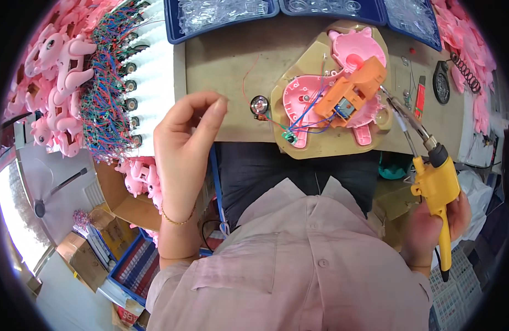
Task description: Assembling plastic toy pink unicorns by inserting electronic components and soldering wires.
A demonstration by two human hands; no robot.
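Note:
My right hand, partly blurred, grips a yellow soldering gun with a metal tip and a thin feed tube. Its tip reaches the right edge of an orange plastic housing. The housing lies over a pink toy shell half in a tan holder. Blue wires run from it to a small green circuit board. My left hand is raised left of the holder, thumb and forefinger pinched together; anything between them is too small to see. A round speaker with a red wire sits between.
Blue bins of clear plastic parts line the table's far edge. Tangled wires with speakers and pink toy bodies are heaped at left. A red-handled knife, a black oval part and a coiled cord lie at right.

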